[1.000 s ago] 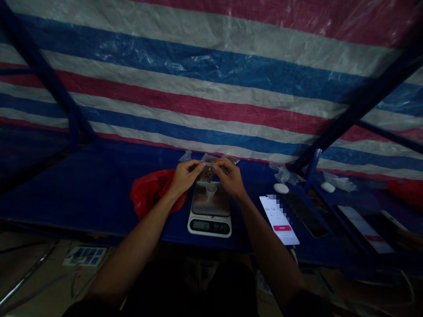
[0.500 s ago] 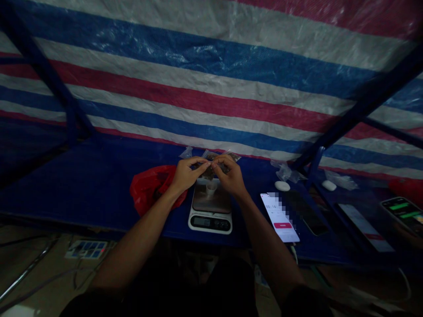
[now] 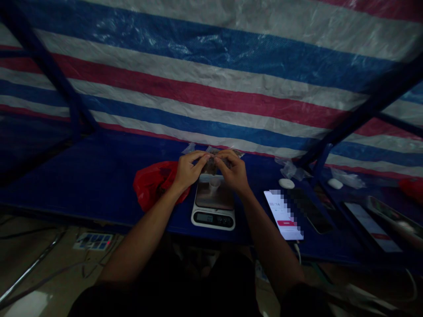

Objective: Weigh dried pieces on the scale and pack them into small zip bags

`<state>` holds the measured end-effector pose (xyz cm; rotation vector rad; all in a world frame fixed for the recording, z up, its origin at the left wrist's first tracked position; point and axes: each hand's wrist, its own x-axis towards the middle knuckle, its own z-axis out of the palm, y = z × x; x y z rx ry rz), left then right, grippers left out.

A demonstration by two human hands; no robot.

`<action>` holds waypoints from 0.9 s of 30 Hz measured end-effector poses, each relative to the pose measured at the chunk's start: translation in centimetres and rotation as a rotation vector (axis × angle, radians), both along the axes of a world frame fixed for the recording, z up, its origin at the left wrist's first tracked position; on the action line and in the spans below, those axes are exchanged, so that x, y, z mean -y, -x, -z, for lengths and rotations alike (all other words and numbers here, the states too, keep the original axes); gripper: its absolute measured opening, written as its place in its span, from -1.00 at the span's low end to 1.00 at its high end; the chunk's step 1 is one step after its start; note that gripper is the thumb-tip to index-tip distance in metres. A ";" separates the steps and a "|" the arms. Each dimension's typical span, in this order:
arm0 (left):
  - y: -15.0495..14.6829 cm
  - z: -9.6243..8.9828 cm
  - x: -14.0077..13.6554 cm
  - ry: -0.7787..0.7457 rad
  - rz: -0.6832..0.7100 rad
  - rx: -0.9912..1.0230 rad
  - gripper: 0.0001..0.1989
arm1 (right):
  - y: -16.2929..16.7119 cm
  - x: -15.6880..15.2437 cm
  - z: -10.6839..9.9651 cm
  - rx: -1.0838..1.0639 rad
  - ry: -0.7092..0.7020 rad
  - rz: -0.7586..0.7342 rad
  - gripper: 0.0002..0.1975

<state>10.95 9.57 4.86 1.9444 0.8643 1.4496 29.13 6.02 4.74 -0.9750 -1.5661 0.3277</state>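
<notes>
My left hand [image 3: 189, 169] and my right hand [image 3: 236, 171] meet over the back of a kitchen scale [image 3: 214, 219]. Fingers and thumbs of both pinch the top of a small clear plastic bag [image 3: 209, 167] with something brown inside; its contents are too dark to make out. Just below and in front of the bag, a small white cup [image 3: 214, 184] stands upright on the scale's metal plate. The scale's display is lit. A crumpled red plastic bag [image 3: 148, 185] lies left of the scale, beside my left forearm.
More clear bags [image 3: 237, 152] lie behind my hands. To the right are a lit phone [image 3: 280, 211] on a cable, a dark phone [image 3: 317, 218], a white earbud case [image 3: 286, 183] and crumpled clear plastic [image 3: 292, 169]. Further right lie more phones. Blue frame bars [image 3: 350, 114] slant upward at both sides.
The view has shifted slightly. Both hands still pinch the bag, their fingers a little further apart. At far right, a phone that showed a green screen is now tilted and dark.
</notes>
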 end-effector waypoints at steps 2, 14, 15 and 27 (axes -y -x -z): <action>0.3 0.0 -0.1 0.013 -0.023 0.019 -0.66 | -0.4 0.0 0.0 -0.029 0.023 -0.018 -0.78; 0.9 0.0 -1.1 -0.078 -0.073 -0.002 -0.72 | -0.7 -1.5 1.9 -0.252 0.197 0.064 -0.72; 1.2 -0.4 -0.6 -0.118 -0.121 -0.016 -0.71 | -0.9 -1.6 2.1 -0.280 0.211 0.091 -0.70; 16.2 -3.5 8.6 0.619 -0.702 -0.730 -0.01 | -1.9 -0.7 2.1 0.202 0.246 0.059 -0.64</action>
